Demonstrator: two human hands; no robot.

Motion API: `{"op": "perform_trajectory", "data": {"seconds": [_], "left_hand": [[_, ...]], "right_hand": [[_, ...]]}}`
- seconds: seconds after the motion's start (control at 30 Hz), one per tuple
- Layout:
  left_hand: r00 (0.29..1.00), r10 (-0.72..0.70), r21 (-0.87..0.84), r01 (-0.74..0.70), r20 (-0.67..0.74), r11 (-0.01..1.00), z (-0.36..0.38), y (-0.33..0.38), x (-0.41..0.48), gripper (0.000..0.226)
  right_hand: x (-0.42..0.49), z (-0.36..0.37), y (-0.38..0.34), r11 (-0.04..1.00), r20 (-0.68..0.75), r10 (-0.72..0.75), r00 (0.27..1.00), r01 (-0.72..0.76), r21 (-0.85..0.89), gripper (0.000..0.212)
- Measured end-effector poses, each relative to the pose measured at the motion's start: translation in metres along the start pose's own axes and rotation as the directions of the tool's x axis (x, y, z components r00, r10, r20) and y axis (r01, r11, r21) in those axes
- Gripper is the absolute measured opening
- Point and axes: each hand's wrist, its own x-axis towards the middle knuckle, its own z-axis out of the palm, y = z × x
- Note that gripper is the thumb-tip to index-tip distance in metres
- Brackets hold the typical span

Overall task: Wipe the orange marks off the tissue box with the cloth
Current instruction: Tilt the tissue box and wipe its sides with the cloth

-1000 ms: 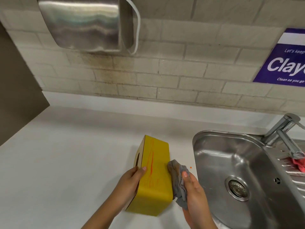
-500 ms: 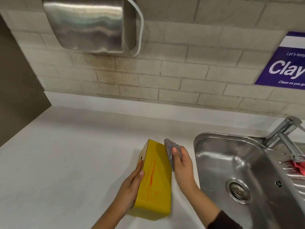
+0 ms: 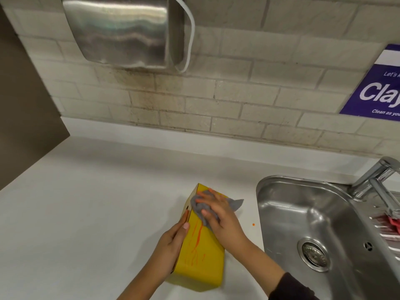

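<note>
A yellow tissue box (image 3: 205, 265) lies on its side on the white counter, its broad face up. Orange streaks (image 3: 195, 239) run down the middle of that face. My left hand (image 3: 171, 250) grips the box's left edge, thumb on top. My right hand (image 3: 220, 215) presses a crumpled grey cloth (image 3: 203, 207) flat on the far end of the box, above the streaks. One corner of the cloth sticks out to the right past the box.
A steel sink (image 3: 307, 224) sits right of the box, with a tap (image 3: 376, 180) and a red item (image 3: 395, 221) on the drainer. A small orange speck (image 3: 253, 224) lies on the counter (image 3: 86, 213). A steel dispenser (image 3: 121, 31) hangs on the tiled wall.
My right hand has moved the cloth from the box's right side onto its top face at the far end. The left hand keeps its grip on the left edge.
</note>
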Motion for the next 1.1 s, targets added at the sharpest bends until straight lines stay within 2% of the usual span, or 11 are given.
{"op": "perform_trajectory", "data": {"seconds": [0.1, 0.2, 0.3, 0.37, 0.43, 0.53, 0.67, 0.73, 0.9, 1.0, 1.1], "left_hand": [[1.000, -0.014, -0.012, 0.014, -0.014, 1.000, -0.002, 0.000, 0.001, 0.037], [0.999, -0.035, -0.008, 0.035, 0.000, 0.999, -0.002, 0.003, 0.001, 0.033], [0.999, -0.040, 0.004, 0.040, 0.011, 0.999, -0.001, 0.004, 0.002, 0.041], [0.999, -0.037, 0.015, 0.036, 0.015, 0.999, 0.000, 0.004, 0.003, 0.045], [1.000, -0.026, 0.035, 0.025, 0.013, 0.999, 0.001, 0.004, 0.003, 0.047], [1.000, 0.008, 0.085, -0.009, 0.011, 0.996, 0.001, 0.002, 0.006, 0.053], [0.999, 0.050, 0.132, -0.047, -0.019, 0.990, 0.003, -0.001, 0.007, 0.031], [0.999, 0.052, 0.151, -0.050, -0.010, 0.987, 0.005, -0.001, 0.006, 0.036], [0.998, 0.058, 0.192, -0.060, 0.014, 0.980, 0.011, 0.002, 0.003, 0.060], [0.997, 0.074, 0.196, -0.072, -0.002, 0.978, 0.011, 0.002, 0.004, 0.064], [0.995, 0.091, 0.210, -0.082, -0.036, 0.974, 0.012, -0.001, 0.007, 0.042]], "right_hand": [[-0.014, -0.007, 0.014, 0.991, 0.077, -0.077, 0.994, 0.085, -0.101, 0.031], [-0.011, -0.013, 0.023, 0.999, 0.007, 0.012, 1.000, -0.011, -0.052, 0.029], [0.008, -0.011, 0.017, 0.985, -0.099, 0.170, 0.980, -0.166, 0.048, 0.029], [0.016, -0.010, 0.011, 0.975, -0.131, 0.220, 0.967, -0.216, 0.048, 0.029], [0.015, -0.007, 0.005, 0.981, -0.124, 0.190, 0.974, -0.185, 0.051, 0.029], [-0.002, -0.003, -0.003, 0.991, -0.015, 0.092, 0.996, -0.090, 0.099, 0.027], [-0.028, -0.010, 0.004, 0.998, 0.117, -0.021, 0.993, 0.014, 0.064, 0.026], [-0.028, -0.018, 0.010, 0.996, 0.098, 0.007, 0.995, -0.015, 0.086, 0.023], [-0.013, -0.022, 0.009, 0.959, -0.111, 0.230, 0.967, -0.206, 0.194, 0.030], [-0.019, -0.012, -0.004, 0.956, -0.080, 0.221, 0.972, -0.199, 0.214, 0.030], [-0.038, 0.000, -0.009, 0.977, 0.005, 0.125, 0.992, -0.124, 0.174, 0.027]]}}
